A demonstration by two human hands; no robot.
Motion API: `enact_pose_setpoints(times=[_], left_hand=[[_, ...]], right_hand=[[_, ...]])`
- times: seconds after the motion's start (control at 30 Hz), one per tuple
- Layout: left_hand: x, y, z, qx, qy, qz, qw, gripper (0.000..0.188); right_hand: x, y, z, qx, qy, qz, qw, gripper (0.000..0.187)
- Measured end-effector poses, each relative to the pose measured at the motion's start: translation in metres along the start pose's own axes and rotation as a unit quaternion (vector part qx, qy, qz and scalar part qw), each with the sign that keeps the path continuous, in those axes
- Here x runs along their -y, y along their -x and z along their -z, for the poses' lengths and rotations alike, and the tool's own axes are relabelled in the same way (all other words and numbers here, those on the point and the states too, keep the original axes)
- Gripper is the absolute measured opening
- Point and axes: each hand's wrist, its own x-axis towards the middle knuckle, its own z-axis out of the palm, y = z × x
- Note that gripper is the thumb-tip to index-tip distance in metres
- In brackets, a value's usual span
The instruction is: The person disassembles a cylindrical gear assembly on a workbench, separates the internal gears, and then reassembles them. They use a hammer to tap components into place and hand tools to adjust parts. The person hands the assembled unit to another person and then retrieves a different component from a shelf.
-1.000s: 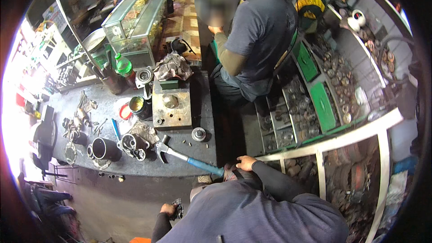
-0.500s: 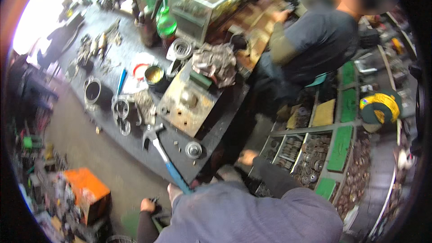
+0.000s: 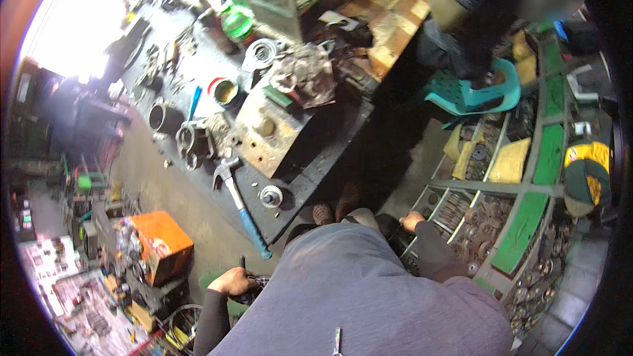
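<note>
My left hand (image 3: pixel 233 281) is low beside my torso, its fingers curled round a dark metal object that is partly hidden; its kind is not plain. My right hand (image 3: pixel 413 221) is on the other side, fingers bent closed, next to a divided tray (image 3: pixel 417 245) of metal parts. Whatever it may hold is hidden. A claw hammer (image 3: pixel 242 213) with a blue grip lies on the near corner of the dark workbench (image 3: pixel 313 188), apart from both hands. Beside it sits a toothed gear (image 3: pixel 271 196). Behind them is a thick metal block (image 3: pixel 264 133) with holes.
On the bench are a crumpled rag (image 3: pixel 304 76), a tin (image 3: pixel 226 92), metal rings and a green bottle (image 3: pixel 236 23). An orange box (image 3: pixel 160 240) stands at left. At right are a teal plastic chair (image 3: pixel 476 95), green-edged parts trays (image 3: pixel 521 234) and a cap (image 3: pixel 585 175). Another person (image 3: pixel 471 6) is at far right.
The view has shifted, and the hammer's whole handle now shows. My left hand appears higher and more fully in view with the dark metal object. The teal chair beside the other person has come into view.
</note>
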Motion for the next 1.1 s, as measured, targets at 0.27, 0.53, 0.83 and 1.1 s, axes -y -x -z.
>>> enact_pose_setpoints(times=[0.27,0.53,0.83,1.1], left_hand=[[-0.21,0.012,0.094,-0.16,0.158,-0.308,0.924,0.042],[-0.413,-0.081,0.129,-0.16,0.099,-0.406,0.894,0.047],[-0.644,-0.156,0.178,-0.339,-0.017,-0.411,0.846,0.05],[-0.769,-0.245,0.268,-0.329,-0.069,-0.485,0.807,0.037]], right_hand=[[-0.039,0.012,-0.012,-0.068,-0.061,0.044,0.995,0.06],[-0.124,-0.07,0.019,-0.016,-0.012,0.033,0.999,0.055],[-0.158,-0.071,0.236,-0.053,-0.215,-0.084,0.972,0.065],[-0.208,-0.164,0.268,-0.295,-0.497,-0.06,0.814,0.05]])
